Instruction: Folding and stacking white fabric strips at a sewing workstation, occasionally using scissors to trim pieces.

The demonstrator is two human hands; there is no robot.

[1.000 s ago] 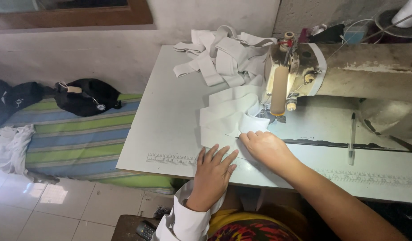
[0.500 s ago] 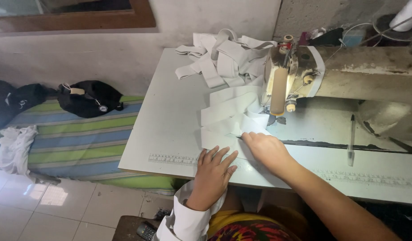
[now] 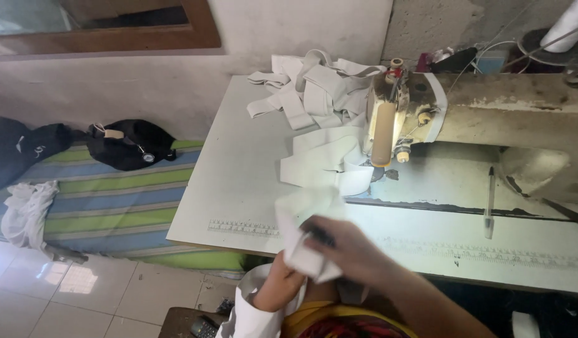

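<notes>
Both hands are at the near edge of the white tabletop (image 3: pixel 239 188), gathered on a piece of white fabric (image 3: pixel 304 241) lifted just off the surface. The right hand (image 3: pixel 348 247) has its grip pinching the cloth from above, though motion blur hides the fingers; the left hand (image 3: pixel 283 285), in a white cuff, closes on the cloth from below. Behind lies a folded white fabric strip (image 3: pixel 326 163) under the head of the worn cream sewing machine (image 3: pixel 489 112), with a heap of white fabric strips (image 3: pixel 314 91) beyond. A pen (image 3: pixel 489 200) rests to the right.
</notes>
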